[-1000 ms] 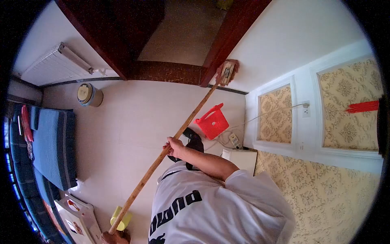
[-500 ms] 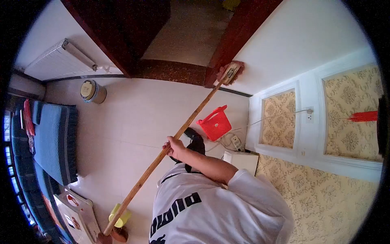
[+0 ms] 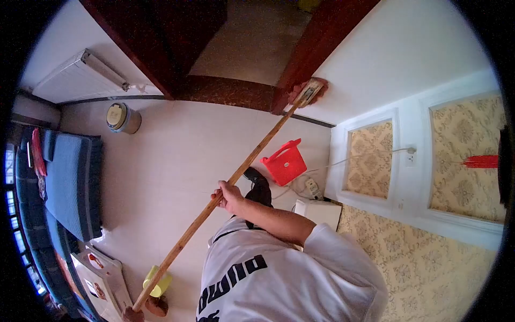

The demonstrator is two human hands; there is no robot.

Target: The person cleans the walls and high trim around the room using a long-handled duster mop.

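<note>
A mop with a long wooden handle [image 3: 185, 239] slants across the view from lower left to upper right. My right hand [image 3: 228, 197] is wrapped round the middle of the handle. At the lower end my left hand [image 3: 132, 314] grips the handle, partly cut off by the frame's bottom edge. The reddish mop head [image 3: 317, 92] is raised against the white wall beside the dark red door frame [image 3: 292, 83]. Below it, a red plastic stool [image 3: 285, 165] stands on the floor near my foot.
A lidded bin [image 3: 124, 118] stands near the radiator [image 3: 80, 78]. To the left is a blue-covered sofa [image 3: 72, 185], with a low white table [image 3: 102, 279] and a yellow-green container [image 3: 160, 283] nearer me. A power strip [image 3: 312, 188] and its cord lie by the right wall.
The mop head has shifted slightly right along the wall, and the lower handle end has moved a little left. Both hands keep their hold.
</note>
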